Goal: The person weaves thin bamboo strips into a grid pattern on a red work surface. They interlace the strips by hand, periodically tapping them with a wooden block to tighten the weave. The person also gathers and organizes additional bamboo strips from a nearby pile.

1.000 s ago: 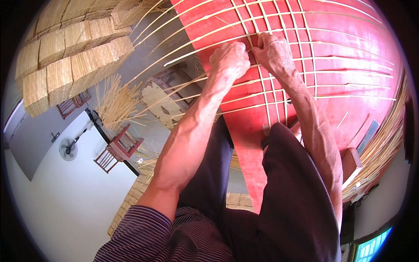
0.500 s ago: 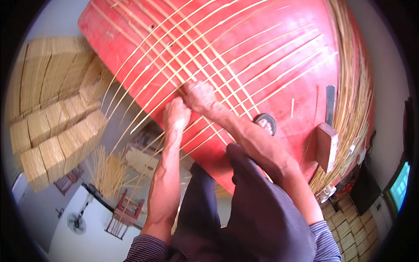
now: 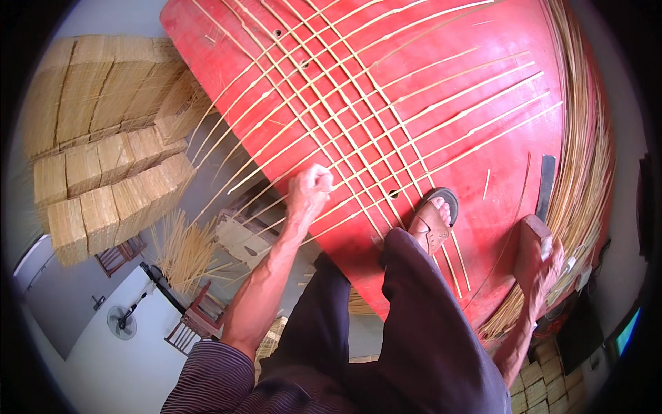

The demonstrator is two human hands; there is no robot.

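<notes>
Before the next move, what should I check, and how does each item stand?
1. Left hand at the woven lattice: ok, curled at its edge.
2. Anything in its grip: cannot tell, hidden from view.
3. Right hand at the lattice: not ok, it is at the reddish-brown block.
4. Sandalled foot on the strips: ok, they run beneath it.
5. Dark flat bar: ok, lying apart from both hands.

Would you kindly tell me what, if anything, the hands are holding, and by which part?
The right hand touches the wooden block at its right side, grip unclear; the left hand is curled at the strips, any hold hidden.
</notes>
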